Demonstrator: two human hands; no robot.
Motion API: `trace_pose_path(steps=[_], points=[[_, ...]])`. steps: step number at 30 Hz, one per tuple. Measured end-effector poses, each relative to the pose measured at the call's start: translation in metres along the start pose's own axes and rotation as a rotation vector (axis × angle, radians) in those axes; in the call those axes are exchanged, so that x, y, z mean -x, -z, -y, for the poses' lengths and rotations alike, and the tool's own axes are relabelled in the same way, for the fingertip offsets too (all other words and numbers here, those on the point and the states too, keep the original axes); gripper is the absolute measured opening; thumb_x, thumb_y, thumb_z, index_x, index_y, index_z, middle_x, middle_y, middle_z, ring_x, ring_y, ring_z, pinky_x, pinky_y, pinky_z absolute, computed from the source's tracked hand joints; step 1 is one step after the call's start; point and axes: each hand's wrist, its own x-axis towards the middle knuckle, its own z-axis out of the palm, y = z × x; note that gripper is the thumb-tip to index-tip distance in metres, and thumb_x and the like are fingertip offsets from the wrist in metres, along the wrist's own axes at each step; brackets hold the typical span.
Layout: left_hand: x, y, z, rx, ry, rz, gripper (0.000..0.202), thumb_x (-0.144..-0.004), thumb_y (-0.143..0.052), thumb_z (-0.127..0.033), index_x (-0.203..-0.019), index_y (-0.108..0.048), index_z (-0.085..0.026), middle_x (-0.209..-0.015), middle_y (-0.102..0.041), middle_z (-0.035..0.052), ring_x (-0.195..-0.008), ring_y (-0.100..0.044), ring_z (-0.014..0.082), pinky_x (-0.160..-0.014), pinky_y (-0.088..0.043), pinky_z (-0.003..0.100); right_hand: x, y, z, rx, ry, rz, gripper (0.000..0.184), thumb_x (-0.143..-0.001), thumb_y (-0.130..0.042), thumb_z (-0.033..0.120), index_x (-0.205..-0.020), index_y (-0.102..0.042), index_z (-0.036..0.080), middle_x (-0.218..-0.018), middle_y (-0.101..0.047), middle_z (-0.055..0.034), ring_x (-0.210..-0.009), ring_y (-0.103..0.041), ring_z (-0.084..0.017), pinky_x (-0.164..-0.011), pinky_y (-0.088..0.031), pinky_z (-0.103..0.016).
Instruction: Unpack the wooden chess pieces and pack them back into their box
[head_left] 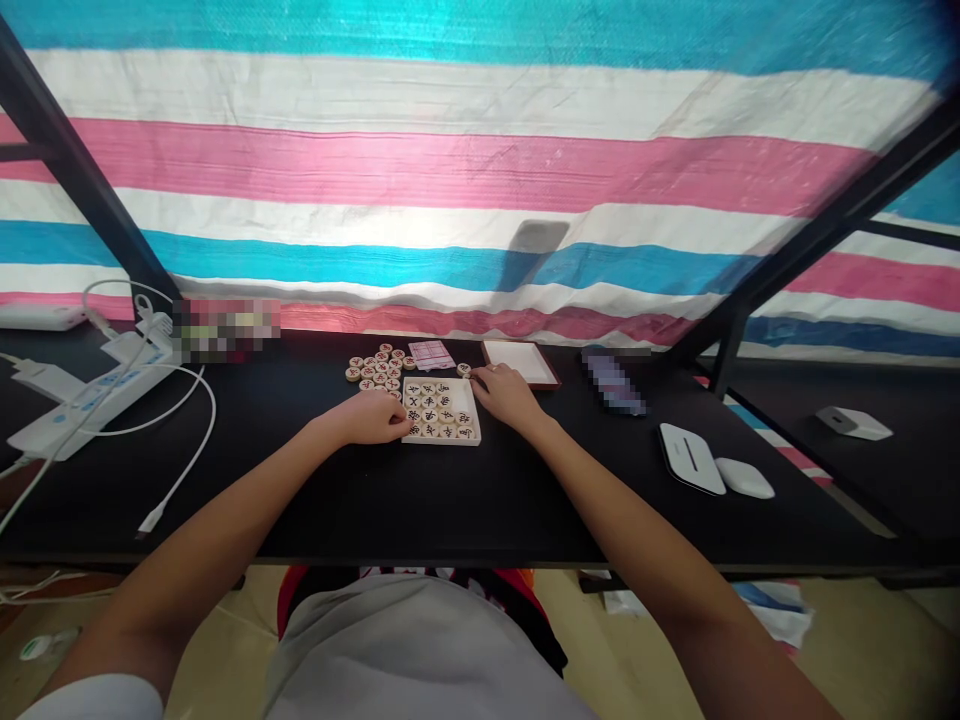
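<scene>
A white box (442, 441) of Chinese chess pieces stands on the black desk, with rows of dark-marked pieces (429, 416) inside it. At the box's left rim, my left hand (373, 416) is closed with its fingers curled, the thumb side against the edge. My right hand (510, 392) reaches over the box's far right corner. Its fingertips are at a single Chinese chess piece (463, 370) just behind the box and seem to pinch its side. Loose red-marked pieces (379, 367) lie in a cluster behind my left hand.
Behind the box lie a pink-and-white folded sheet (431, 355) and a shallow box lid (521, 362). Farther right are a blurred dark phone-like object (615, 382), a white flat device (691, 458) and a white mouse (744, 478). A power strip (90, 400) with cables occupies the left.
</scene>
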Motion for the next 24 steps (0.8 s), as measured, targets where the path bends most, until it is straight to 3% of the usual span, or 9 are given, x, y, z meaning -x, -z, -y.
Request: trace_pose_path(steps=[10,16,24], points=[[-0.0002,-0.0005,0.0017,-0.010,-0.003,0.002,0.039,-0.085,-0.041,-0.036,-0.051,-0.046,-0.017,-0.055,-0.053,0.0015,-0.052,-0.043,0.0117,-0.054,-0.025,0.027,-0.0002,-0.0014,0.0003,-0.036,-0.004,-0.027,0.027,-0.094,-0.041,0.029,-0.111,-0.059,0.016,-0.099,-0.068,-0.0102,-0.094,-0.058,-0.024,-0.077,-0.038,-0.031],[0.0000,-0.0004,0.0009,0.003,-0.013,-0.012,0.039,-0.084,-0.042,-0.035,-0.050,-0.049,-0.017,-0.055,-0.053,0.0016,-0.052,-0.043,0.0118,-0.054,-0.026,0.027,-0.0010,-0.0031,-0.0003,-0.072,0.022,-0.043,0.022,-0.094,-0.043,0.025,-0.101,-0.061,0.017,-0.095,-0.068,-0.0090,-0.090,-0.059,-0.023,-0.076,-0.039,-0.031],[-0.0001,-0.0011,0.0017,0.005,-0.018,-0.019,0.039,-0.084,-0.043,-0.035,-0.050,-0.050,-0.017,-0.052,-0.052,0.0013,-0.050,-0.043,0.0117,-0.053,-0.026,0.027,-0.0001,-0.0085,0.0001,-0.126,0.056,-0.062,0.031,-0.093,-0.040,0.020,-0.113,-0.063,0.017,-0.100,-0.067,-0.0102,-0.092,-0.058,-0.022,-0.081,-0.042,-0.032]])
